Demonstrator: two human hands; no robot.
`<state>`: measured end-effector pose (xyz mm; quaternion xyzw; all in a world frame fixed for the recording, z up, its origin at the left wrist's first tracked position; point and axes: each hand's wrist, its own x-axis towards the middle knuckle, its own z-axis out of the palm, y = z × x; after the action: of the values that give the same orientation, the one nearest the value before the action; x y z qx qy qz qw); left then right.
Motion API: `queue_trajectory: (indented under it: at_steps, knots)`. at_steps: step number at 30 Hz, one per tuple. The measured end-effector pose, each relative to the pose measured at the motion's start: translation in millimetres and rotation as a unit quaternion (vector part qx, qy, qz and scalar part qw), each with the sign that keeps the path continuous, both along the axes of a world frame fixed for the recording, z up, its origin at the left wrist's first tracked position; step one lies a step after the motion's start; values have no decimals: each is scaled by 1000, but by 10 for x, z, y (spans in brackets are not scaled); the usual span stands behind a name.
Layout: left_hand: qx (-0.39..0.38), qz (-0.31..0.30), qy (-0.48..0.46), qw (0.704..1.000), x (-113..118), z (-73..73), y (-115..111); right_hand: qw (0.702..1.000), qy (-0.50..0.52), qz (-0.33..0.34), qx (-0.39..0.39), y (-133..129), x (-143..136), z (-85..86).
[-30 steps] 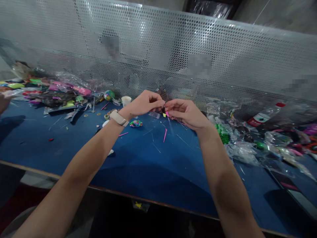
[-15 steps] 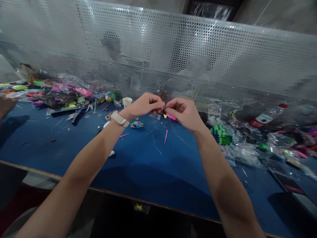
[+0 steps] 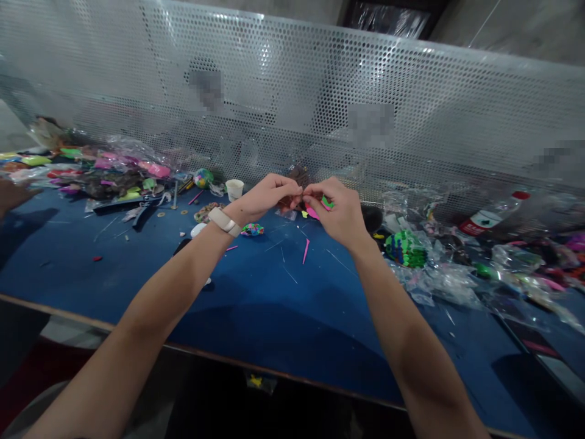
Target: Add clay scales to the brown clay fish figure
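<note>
My left hand [image 3: 269, 194], with a pale band [image 3: 223, 221] on the wrist, has its thumb and fingers pinched together above the blue table [image 3: 274, 311]. Almost touching its fingertips, my right hand [image 3: 340, 210] is pinched in the same way. Whatever lies between the fingertips is too small to make out. Bright pink and green material [image 3: 313, 213] shows behind and under the right fingers, partly hidden. Below the hands lies a slim pink tool [image 3: 306, 251]. A multicoloured lump [image 3: 253, 229] rests near my left wrist.
A perforated metal screen [image 3: 283, 79] borders the table's back. Coloured packets and a plastic-wrapped heap [image 3: 123, 167] lie left, near another person's hand [image 3: 16, 195]. A paper cup [image 3: 234, 189] stands behind my left wrist. At right are a green-blue lump [image 3: 406, 248], plastic bags [image 3: 450, 280] and a bottle [image 3: 493, 216].
My right hand has shifted slightly left, and green material now shows beside its fingers. The other person's hand at the far left has moved a little.
</note>
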<state>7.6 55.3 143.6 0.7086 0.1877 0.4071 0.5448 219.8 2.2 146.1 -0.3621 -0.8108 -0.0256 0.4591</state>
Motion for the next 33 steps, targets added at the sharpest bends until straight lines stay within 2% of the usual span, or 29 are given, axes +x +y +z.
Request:
queue_trajectory:
  at_steps: [3, 5, 9, 11, 14, 17, 19, 21, 27, 33]
  knots:
    - [-5, 15, 7, 1000, 19, -12, 10, 998, -22, 9, 53, 55, 6, -40]
    - [25, 31, 20, 999, 12, 0, 21, 997, -23, 13, 69, 81, 13, -57]
    - [151, 67, 41, 985, -39, 77, 11, 998, 47, 9, 31, 95, 32, -66]
    - [217, 106, 22, 970, -68, 123, -20, 994, 103, 23, -7, 94, 40, -63]
    - [335, 173, 5, 926, -106, 176, -80, 983, 157, 64, -63, 89, 43, -50]
    - [460, 201, 42, 864, -131, 204, -116, 974, 180, 110, -88, 76, 35, -35]
    - [515, 216, 55, 828, -141, 212, -129, 971, 185, 122, -88, 66, 27, -31]
    - [542, 236, 59, 804, -151, 218, -142, 973, 185, 114, -76, 52, 18, -29]
    - [584, 258, 81, 765, -177, 220, -155, 987, 148, 62, 5, -15, -26, 4]
    - [585, 259, 107, 761, -209, 215, -132, 989, 122, 59, 57, -29, -39, 21]
